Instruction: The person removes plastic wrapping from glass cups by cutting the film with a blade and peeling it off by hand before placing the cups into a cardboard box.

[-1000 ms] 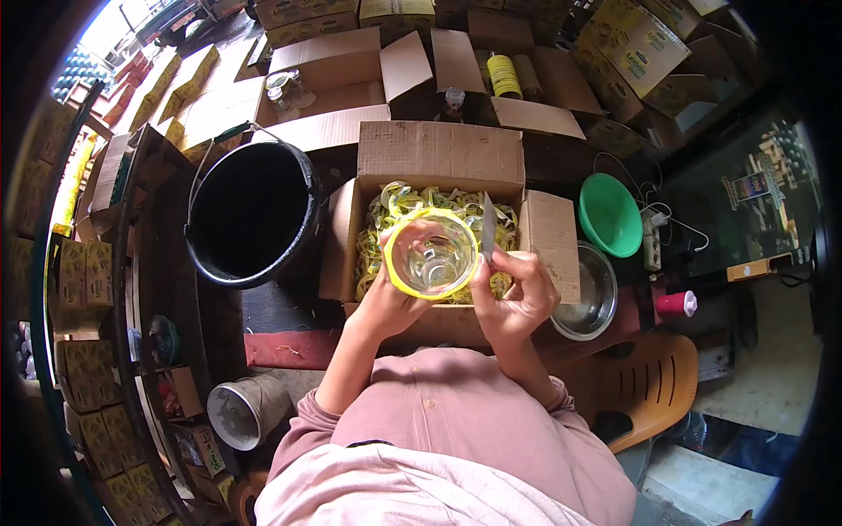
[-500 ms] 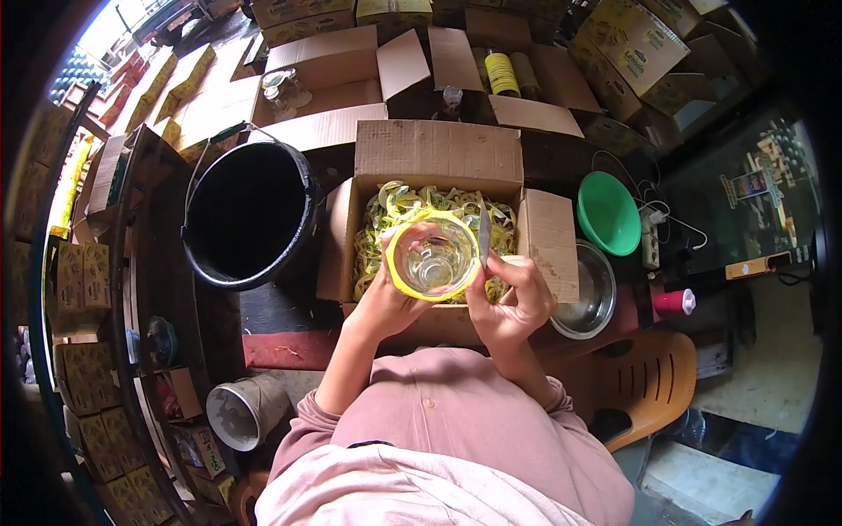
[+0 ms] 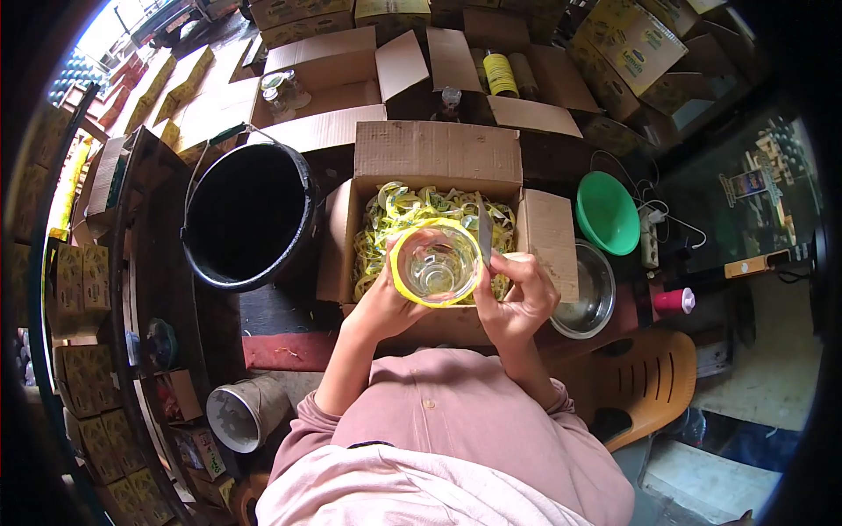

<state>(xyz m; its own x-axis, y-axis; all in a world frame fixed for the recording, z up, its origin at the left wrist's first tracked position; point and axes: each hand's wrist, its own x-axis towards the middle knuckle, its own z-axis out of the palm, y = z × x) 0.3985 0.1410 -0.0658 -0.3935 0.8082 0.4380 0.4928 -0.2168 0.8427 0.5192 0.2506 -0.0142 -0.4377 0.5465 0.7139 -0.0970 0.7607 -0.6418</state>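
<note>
Apparently for steadiness, the left hand (image 3: 386,300) grips the cup (image 3: 437,268) mid-frame over the box (image 3: 437,152); the right hand (image 3: 519,300) pinches a blade (image 3: 485,231).

Left hand (image 3: 383,301) holds a clear cup (image 3: 436,266), right hand (image 3: 519,295) a blade (image 3: 485,232).

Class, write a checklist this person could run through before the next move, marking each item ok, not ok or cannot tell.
1. Clear cup gripped by the left hand: ok.
2. Knife held in the right hand: ok.
3. Knife touching the yellow rim: cannot tell.
4. Left hand clear of the knife's edge: cannot tell, partly hidden by the cup.
5. Carton open, yellow strips inside: ok.
</note>
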